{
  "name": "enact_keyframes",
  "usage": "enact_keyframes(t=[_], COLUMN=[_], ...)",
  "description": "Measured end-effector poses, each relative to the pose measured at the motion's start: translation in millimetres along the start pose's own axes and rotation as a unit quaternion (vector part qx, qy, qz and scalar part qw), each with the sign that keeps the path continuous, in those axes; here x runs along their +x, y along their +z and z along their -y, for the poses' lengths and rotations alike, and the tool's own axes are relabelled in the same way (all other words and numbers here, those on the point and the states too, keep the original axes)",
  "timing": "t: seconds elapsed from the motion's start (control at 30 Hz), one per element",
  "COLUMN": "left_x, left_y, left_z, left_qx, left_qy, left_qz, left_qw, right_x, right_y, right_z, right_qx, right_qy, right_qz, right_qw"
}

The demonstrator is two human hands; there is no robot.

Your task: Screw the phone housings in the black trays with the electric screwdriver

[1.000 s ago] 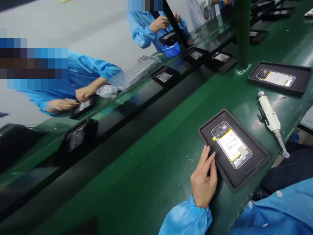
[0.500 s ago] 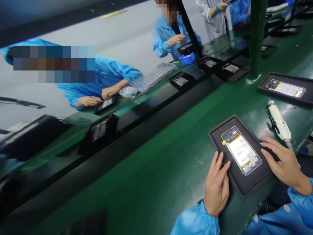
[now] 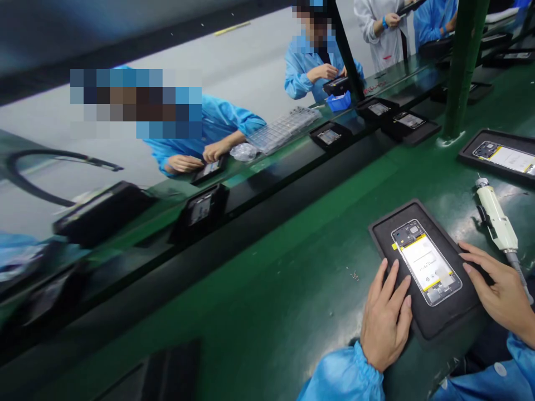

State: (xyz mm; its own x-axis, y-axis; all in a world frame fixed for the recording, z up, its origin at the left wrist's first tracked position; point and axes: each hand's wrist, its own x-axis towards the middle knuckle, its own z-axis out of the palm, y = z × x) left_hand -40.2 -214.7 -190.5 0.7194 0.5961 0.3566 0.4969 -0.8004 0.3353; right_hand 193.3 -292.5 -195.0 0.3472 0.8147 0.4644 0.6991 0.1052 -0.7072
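Note:
In front of me a black foam tray (image 3: pixel 449 323) lies on the green bench, holding an opened smartphone (image 3: pixel 427 263). The phone's inside faces up: a white battery with yellow strips, a dark board at the far end. A small yellow tab sticks out at its left edge. My left hand (image 3: pixel 387 317) rests along the tray's left side, fingers spread. At the right side my right hand (image 3: pixel 499 284) touches the tray's edge with its fingers stretched out. Both hands hold nothing. Just beyond the right hand lies a cream electric screwdriver (image 3: pixel 496 216).
Tiny screws (image 3: pixel 354 274) are scattered left of the tray. Another tray (image 3: pixel 466 151) with an opened phone is at the far right, near a green post (image 3: pixel 462 72). Across a dark conveyor channel (image 3: pixel 267 195), co-workers in blue handle similar trays beside a clear plastic tray (image 3: pixel 288 131).
The view has shifted, so the bench scene appears further right. My hands stay at the tray's two sides, and the left fingers look a little more spread.

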Motion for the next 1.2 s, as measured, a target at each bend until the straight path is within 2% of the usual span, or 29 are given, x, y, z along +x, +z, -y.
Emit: enact_keyframes(t=[0.2, 0.43, 0.53, 0.7, 0.87, 1.07, 1.2], left_x=[2.2, 3.2, 3.6, 4.3, 4.3, 2.4, 1.6], left_y=[0.4, 1.7, 2.4, 2.2, 1.5, 3.7, 4.5], left_z=[0.2, 2.0, 2.5, 2.1, 1.2, 1.4, 1.5], left_qx=[-0.007, -0.003, 0.001, 0.001, 0.001, -0.039, -0.047], left_qy=[-0.003, 0.002, 0.004, -0.003, -0.001, -0.025, -0.028], left_qz=[0.008, 0.004, 0.001, 0.008, 0.003, -0.021, -0.030], left_qw=[1.000, 1.000, 1.000, 1.000, 1.000, 0.999, 0.998], right_x=[0.6, 0.0, 1.3, 0.8, -5.7, -2.9, -0.4], right_y=[-0.1, -0.6, 0.3, 3.6, 14.0, 35.0, 41.9], right_z=[2.2, -5.7, -3.9, 8.3, 27.9, 60.2, 65.0], right_qx=[0.021, 0.069, 0.068, -0.019, -0.146, -0.278, -0.311], right_qy=[0.019, 0.094, 0.101, 0.002, -0.078, -0.066, -0.070], right_qz=[0.000, -0.004, -0.013, -0.018, 0.012, 0.101, 0.111], right_qw=[1.000, 0.993, 0.992, 1.000, 0.986, 0.953, 0.941])
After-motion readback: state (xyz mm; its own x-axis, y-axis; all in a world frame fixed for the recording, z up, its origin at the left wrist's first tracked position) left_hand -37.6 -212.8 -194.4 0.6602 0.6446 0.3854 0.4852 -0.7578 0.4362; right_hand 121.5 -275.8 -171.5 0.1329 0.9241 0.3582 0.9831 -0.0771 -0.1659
